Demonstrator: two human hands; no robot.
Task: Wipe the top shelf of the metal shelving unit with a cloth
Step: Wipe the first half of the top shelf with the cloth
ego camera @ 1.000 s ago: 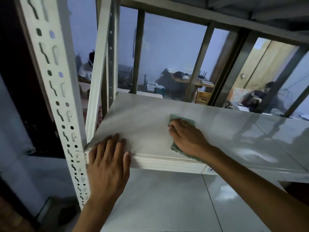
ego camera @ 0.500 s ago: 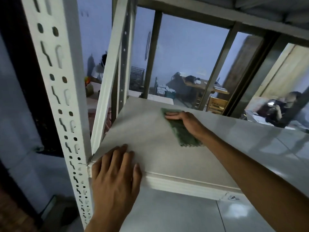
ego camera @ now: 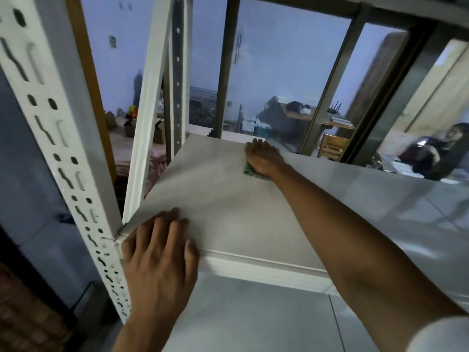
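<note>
Now my right hand [ego camera: 264,158] flat on cloth [ego camera: 251,172], pressing it against top shelf [ego camera: 228,204] at far edge. Left hand [ego camera: 160,252] spread, empty, bracing near-left corner beside upright post [ego camera: 63,148]. Unwiped stretch runs long to right; right hand nearer it.

— How many hands on that shelf [ego camera: 228,199]?
— Two: left hand [ego camera: 158,252], right hand [ego camera: 262,158].
— Cloths?
— One green cloth [ego camera: 250,171].
— Slotted white uprights?
— Three.
— Anyone else?
— One seated person [ego camera: 436,151].
</note>
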